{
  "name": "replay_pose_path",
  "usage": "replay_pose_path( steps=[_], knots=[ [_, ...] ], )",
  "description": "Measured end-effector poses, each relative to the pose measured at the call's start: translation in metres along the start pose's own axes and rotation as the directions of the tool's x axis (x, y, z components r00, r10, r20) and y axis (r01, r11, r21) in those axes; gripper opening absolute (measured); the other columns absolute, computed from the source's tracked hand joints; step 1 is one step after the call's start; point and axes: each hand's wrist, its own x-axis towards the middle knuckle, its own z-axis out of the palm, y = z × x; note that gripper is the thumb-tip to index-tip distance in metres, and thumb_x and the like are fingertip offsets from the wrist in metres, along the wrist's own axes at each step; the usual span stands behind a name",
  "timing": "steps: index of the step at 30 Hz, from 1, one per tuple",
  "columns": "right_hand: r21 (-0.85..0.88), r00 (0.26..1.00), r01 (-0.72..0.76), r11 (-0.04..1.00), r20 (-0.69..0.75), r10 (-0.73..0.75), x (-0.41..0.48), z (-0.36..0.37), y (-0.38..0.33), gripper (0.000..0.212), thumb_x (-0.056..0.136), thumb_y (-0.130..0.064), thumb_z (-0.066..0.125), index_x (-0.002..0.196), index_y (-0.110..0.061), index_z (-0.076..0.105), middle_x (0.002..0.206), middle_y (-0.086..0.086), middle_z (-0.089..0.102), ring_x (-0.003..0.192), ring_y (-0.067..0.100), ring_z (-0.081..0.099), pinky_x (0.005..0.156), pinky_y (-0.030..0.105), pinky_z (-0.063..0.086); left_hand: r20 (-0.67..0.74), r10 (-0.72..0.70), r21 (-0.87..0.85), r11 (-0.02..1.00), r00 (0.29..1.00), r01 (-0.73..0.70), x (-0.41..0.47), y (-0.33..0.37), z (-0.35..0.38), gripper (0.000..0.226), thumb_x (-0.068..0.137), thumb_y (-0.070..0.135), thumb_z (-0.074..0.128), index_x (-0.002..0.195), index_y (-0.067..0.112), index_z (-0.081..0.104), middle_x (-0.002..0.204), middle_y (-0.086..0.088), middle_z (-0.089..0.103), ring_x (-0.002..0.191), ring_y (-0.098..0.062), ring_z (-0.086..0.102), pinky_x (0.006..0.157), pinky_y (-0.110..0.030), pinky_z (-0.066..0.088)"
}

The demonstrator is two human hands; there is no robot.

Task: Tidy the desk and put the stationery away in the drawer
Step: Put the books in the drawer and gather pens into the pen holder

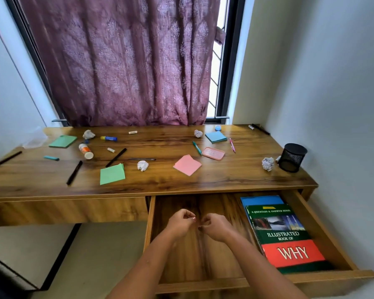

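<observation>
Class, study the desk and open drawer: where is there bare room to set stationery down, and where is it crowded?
Free: the drawer floor left of the books, below the left hand and right hand; the desktop between the pink note and the paper ball by the mesh cup. Crowded: the desk's left half, around the white bottle.

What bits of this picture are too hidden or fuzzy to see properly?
Head view:
- whether the left hand and right hand pinch anything: too small, blurred.
- blue book cover: hidden under the green book.
- mesh cup contents: hidden by its dark wall.
- black pen, far left: cut off by the frame edge.
</observation>
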Motion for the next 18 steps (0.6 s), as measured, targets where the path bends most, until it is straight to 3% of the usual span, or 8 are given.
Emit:
replay_pose_path(
  steps=[7,18],
  knots=[
    [0.021,0.985,-0.047,0.999,-0.168,0.05,0.009,-0.011,-0.027,0.037,0.09,-0.032,0.061,0.125,-0.02,0.057,0.126,0.001,0.058,0.112,0.016,0.056,0.091,0.029,0.048,0.029,0.069,-0.023,0.997,0.997,-0.068,0.014,0.008,-0.03,0.009,0.095,0.023,0.054,0.102,0.024,0.06,0.103,0.0,0.061,0.094,-0.015,0.058,0.069,-0.023,0.046],
    [0.153,0.916,-0.133,0.979,-0.357,0.18,0.019,-0.102,-0.005,0.026,0.086,-0.031,0.062,0.108,-0.018,0.061,0.109,0.005,0.066,0.098,0.019,0.061,0.087,0.034,0.051,0.182,0.137,-0.035,0.99,0.974,-0.133,0.043,0.089,-0.018,0.011,0.095,0.021,0.051,0.105,0.018,0.056,0.093,-0.002,0.056,0.078,-0.012,0.049,0.061,-0.022,0.04]
  ],
)
